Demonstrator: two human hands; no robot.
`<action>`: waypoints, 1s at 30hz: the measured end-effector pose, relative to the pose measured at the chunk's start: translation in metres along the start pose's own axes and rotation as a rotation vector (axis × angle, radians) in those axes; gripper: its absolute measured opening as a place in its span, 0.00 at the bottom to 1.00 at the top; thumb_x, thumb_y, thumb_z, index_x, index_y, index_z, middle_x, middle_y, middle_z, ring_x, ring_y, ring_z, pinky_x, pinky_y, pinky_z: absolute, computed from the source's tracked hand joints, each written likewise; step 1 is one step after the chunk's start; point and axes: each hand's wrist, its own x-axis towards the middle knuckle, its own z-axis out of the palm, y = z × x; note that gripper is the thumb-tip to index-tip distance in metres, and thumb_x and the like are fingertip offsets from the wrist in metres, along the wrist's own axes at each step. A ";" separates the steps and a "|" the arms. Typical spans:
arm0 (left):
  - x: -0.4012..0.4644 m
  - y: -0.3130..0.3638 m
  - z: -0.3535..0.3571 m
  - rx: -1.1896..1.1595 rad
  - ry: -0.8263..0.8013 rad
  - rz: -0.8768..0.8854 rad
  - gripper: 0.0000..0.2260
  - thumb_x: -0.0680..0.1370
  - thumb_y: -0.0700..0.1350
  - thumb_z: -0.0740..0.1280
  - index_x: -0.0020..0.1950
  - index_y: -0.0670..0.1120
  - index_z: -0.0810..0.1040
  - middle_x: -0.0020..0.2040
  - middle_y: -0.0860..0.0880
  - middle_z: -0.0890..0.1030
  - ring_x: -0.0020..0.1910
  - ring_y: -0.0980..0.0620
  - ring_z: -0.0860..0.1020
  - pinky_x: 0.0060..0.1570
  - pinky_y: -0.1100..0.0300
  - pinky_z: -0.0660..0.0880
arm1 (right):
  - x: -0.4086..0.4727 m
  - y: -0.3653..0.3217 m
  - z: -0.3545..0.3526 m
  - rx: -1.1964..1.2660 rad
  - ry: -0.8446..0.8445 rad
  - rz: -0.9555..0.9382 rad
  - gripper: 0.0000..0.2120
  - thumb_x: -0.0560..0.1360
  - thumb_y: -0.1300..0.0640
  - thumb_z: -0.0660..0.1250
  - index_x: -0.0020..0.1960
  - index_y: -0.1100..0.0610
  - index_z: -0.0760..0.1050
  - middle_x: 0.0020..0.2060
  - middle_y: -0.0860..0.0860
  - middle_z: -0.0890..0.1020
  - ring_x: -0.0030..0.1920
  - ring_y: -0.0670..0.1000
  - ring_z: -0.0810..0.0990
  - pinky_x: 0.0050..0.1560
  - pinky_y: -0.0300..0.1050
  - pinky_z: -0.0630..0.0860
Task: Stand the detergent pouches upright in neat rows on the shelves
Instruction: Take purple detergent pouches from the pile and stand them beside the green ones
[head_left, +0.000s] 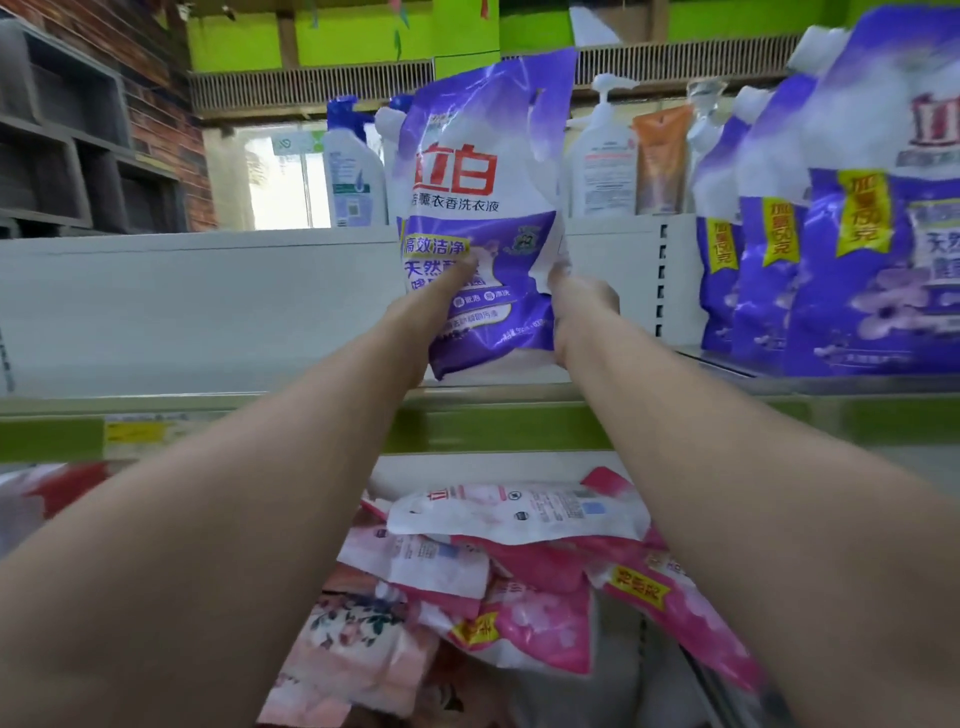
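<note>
A purple and white detergent pouch stands upright on the upper shelf, held between both hands. My left hand grips its lower left side, thumb across the front. My right hand grips its lower right edge. Several matching purple pouches stand upright in a row at the right end of the same shelf. On the shelf below, pink and white pouches lie flat in a jumbled heap.
White pump bottles, a blue-capped bottle and an orange pouch stand behind the shelf's white back panel. A green price strip runs along the shelf front. Dark cubby shelving sits at far left.
</note>
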 end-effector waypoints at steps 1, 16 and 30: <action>0.000 -0.001 0.001 0.024 0.004 0.001 0.18 0.70 0.61 0.72 0.51 0.49 0.77 0.44 0.49 0.85 0.28 0.55 0.82 0.22 0.67 0.74 | 0.002 0.000 -0.002 -0.034 -0.003 -0.021 0.18 0.76 0.43 0.63 0.51 0.58 0.70 0.36 0.50 0.74 0.33 0.49 0.74 0.30 0.37 0.68; -0.015 0.003 0.058 0.218 0.339 0.058 0.55 0.53 0.81 0.60 0.67 0.44 0.69 0.60 0.44 0.74 0.59 0.43 0.74 0.60 0.49 0.73 | 0.009 -0.009 -0.024 -0.150 -0.140 -0.182 0.41 0.52 0.33 0.68 0.59 0.54 0.74 0.50 0.54 0.81 0.43 0.57 0.83 0.45 0.53 0.82; -0.017 -0.001 0.063 0.103 0.477 0.101 0.48 0.50 0.83 0.57 0.54 0.49 0.75 0.47 0.48 0.81 0.46 0.46 0.81 0.51 0.49 0.77 | 0.014 -0.017 -0.051 -0.322 -0.047 -0.505 0.21 0.80 0.39 0.50 0.39 0.53 0.68 0.44 0.52 0.80 0.47 0.56 0.80 0.52 0.53 0.77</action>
